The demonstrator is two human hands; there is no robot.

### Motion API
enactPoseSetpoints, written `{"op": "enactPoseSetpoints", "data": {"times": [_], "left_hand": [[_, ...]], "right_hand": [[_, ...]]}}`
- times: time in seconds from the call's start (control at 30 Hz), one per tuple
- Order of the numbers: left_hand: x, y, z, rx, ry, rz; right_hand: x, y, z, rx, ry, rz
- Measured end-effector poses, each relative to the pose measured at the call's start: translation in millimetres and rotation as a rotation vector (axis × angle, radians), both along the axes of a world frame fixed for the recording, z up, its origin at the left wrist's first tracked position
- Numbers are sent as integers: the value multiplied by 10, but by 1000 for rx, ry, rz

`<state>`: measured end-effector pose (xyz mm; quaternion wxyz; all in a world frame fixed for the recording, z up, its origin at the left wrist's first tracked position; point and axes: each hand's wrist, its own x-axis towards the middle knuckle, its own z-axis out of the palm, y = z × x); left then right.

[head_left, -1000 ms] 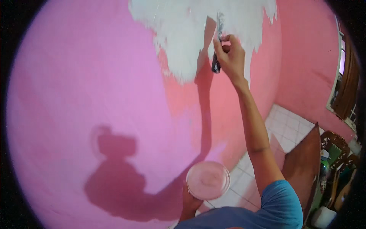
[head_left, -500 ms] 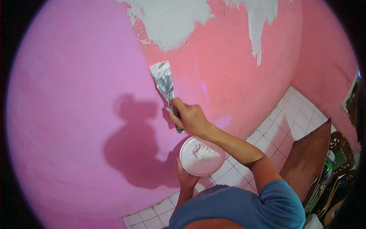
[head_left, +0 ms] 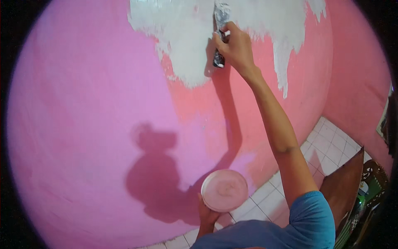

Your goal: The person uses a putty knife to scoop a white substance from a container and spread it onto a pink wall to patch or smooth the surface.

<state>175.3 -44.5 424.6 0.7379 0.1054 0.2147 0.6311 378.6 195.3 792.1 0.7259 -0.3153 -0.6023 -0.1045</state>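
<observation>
My right hand (head_left: 239, 49) is closed round the dark handle of a putty knife (head_left: 222, 15), arm stretched up the wall. The knife's whitened blade lies over a patch of pale grey-white putty (head_left: 188, 54) with ragged lower edges. Low in front of my body, my left hand (head_left: 208, 213) grips a round, shallow, pale container (head_left: 226, 189) from below and its left side. A smear shows in the middle of the container. The wall (head_left: 83, 103) is violet-pink on the left and coral pink around and below the putty.
White floor tiles (head_left: 265, 197) run along the wall's foot. At the lower right stand a brown board (head_left: 338, 180) and a dark, carved piece of furniture (head_left: 375, 176) with things on it. Another coral wall (head_left: 356, 74) meets this one at right.
My right hand has carried the putty knife up from just above the container onto the putty patch. The white heap seen in the container earlier no longer shows. My view has shifted upward.
</observation>
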Motion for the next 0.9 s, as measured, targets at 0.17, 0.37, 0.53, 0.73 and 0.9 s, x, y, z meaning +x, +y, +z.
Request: {"op": "enactPoseSetpoints", "data": {"times": [0.17,0.37,0.53,0.73,0.9], "left_hand": [[-317,288,-434,91,-14,-20],[-517,105,-332,30,-32,-62],[-958,-316,71,63,-400,-129],[-1918,224,-25,93,-123,-177],[-2959,509,-508,111,-165,-249]], "right_hand": [[-966,-215,-1141,-83,-256,124],[-1412,-823,-2141,-162,-407,310],[-1347,-1038,-1454,-28,-215,236],[-1556,83,-225,6,26,8],[-2902,-30,-1032,-48,-64,-14]]}}
